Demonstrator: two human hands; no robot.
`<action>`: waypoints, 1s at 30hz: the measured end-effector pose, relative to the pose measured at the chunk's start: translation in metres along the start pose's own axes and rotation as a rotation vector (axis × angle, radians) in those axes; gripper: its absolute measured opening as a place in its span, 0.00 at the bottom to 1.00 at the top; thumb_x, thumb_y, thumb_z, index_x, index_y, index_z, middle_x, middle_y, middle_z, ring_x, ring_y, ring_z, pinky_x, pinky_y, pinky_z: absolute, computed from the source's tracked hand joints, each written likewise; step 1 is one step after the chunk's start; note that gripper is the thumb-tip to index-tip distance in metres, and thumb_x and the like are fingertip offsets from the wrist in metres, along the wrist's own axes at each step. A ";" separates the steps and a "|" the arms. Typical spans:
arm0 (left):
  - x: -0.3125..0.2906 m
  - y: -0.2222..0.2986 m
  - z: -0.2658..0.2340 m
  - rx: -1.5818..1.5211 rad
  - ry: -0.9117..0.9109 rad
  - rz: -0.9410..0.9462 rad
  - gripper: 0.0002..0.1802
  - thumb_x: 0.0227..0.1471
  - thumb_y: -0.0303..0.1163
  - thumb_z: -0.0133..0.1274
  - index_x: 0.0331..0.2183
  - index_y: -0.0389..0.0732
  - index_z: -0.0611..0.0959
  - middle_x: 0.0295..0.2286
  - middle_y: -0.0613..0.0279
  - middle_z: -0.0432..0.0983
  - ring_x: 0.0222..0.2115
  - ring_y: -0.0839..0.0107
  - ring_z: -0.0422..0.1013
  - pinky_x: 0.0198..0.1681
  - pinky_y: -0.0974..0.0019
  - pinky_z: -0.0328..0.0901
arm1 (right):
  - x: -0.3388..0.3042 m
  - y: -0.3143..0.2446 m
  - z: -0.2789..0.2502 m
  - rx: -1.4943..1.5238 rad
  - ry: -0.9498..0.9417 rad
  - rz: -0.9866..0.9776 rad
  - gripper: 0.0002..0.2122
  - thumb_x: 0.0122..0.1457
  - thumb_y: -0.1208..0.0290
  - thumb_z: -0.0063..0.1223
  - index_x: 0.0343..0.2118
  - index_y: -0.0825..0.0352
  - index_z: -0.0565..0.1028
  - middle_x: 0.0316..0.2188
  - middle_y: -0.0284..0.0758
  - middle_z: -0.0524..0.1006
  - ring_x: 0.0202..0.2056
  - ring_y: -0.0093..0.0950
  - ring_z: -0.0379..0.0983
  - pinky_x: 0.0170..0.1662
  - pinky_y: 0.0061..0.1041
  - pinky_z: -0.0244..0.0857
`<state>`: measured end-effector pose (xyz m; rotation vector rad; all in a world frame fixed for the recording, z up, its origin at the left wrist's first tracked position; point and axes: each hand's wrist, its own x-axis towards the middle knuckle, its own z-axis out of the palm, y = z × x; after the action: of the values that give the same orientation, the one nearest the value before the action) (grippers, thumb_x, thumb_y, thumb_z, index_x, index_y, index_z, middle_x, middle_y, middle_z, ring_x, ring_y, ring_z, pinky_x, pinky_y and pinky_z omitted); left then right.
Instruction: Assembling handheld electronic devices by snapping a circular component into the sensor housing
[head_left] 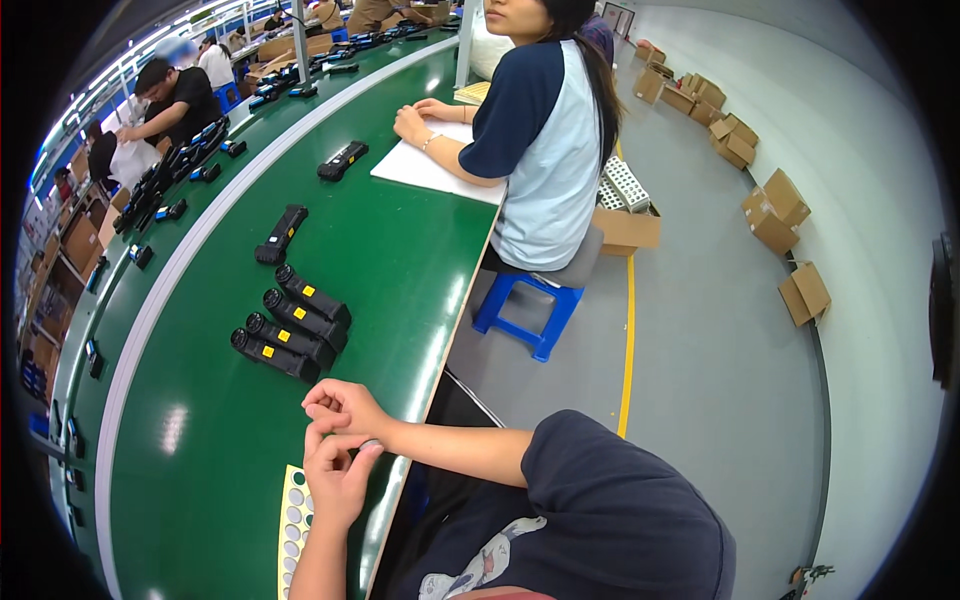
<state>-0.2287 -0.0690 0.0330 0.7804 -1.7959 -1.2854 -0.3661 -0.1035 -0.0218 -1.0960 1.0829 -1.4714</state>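
Hands point(338, 478) together, perhaps pinching a small disc point(370, 445) (partly hidden), black devices point(306, 317) beyond, green table point(210, 450)

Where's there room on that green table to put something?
On the green tabletop, there's bare room between the four chunky black devices and its right edge, and between the devices and the long pale rail. It's crowded where those devices sit together, and around the left hand and right hand, near the yellow sheet of round grey discs.

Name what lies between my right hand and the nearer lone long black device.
The head view shows four long, yellow-labelled black devices there, side by side.
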 end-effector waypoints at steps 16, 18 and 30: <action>0.005 -0.008 0.001 0.330 0.061 0.255 0.26 0.49 0.28 0.64 0.51 0.37 0.79 0.52 0.51 0.66 0.52 0.57 0.69 0.50 0.61 0.70 | -0.005 -0.017 0.008 -0.036 -0.023 0.134 0.09 0.57 0.78 0.57 0.41 0.69 0.77 0.31 0.30 0.80 0.33 0.18 0.75 0.38 0.21 0.73; 0.003 -0.012 0.002 0.332 0.032 0.165 0.28 0.50 0.30 0.64 0.54 0.36 0.77 0.54 0.51 0.64 0.53 0.58 0.68 0.51 0.61 0.69 | -0.004 -0.007 0.008 -0.107 -0.015 0.014 0.08 0.59 0.78 0.55 0.41 0.68 0.77 0.31 0.31 0.80 0.32 0.18 0.75 0.34 0.20 0.72; -0.001 -0.028 -0.004 -0.107 -0.041 -0.008 0.32 0.49 0.29 0.65 0.55 0.37 0.74 0.54 0.55 0.62 0.55 0.62 0.66 0.57 0.63 0.64 | -0.013 0.005 0.007 -0.149 -0.005 0.015 0.11 0.54 0.78 0.57 0.41 0.67 0.79 0.34 0.31 0.81 0.37 0.19 0.76 0.42 0.23 0.72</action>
<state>-0.2236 -0.0782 0.0063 0.7076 -1.7419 -1.3996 -0.3563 -0.0918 -0.0271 -1.1921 1.2104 -1.3933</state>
